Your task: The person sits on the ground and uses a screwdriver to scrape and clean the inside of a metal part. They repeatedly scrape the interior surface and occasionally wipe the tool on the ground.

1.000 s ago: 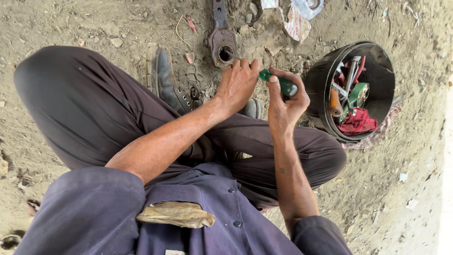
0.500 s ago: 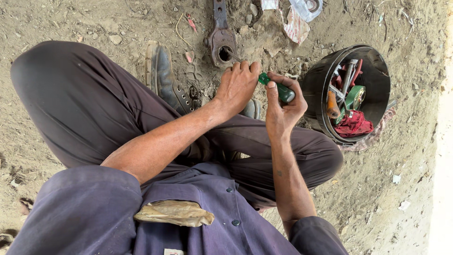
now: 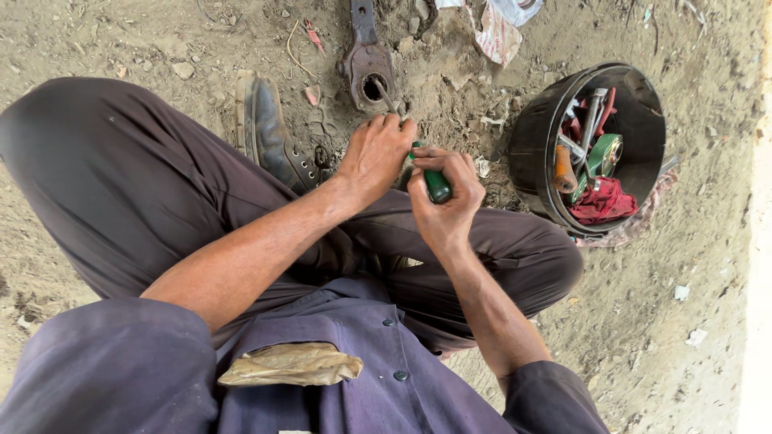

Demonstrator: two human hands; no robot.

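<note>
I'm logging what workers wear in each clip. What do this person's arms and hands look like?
Both hands, left hand and right hand, are bare, with no gloves. The forearms are uncovered; dark purplish-grey shirt sleeves are pushed up near the elbows. I can make out no watch or rings.

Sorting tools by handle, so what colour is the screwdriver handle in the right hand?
Green, with a dark end; head view shows the plastic screwdriver handle.

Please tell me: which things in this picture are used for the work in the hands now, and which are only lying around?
In use:
- green-handled screwdriver, gripped by the right hand
- left hand, at the screwdriver's shaft
- metal part with a round hole, where the tip points

Lying about:
- black bucket of tools with a red rag
- crumpled paper scraps
- small stones
</note>
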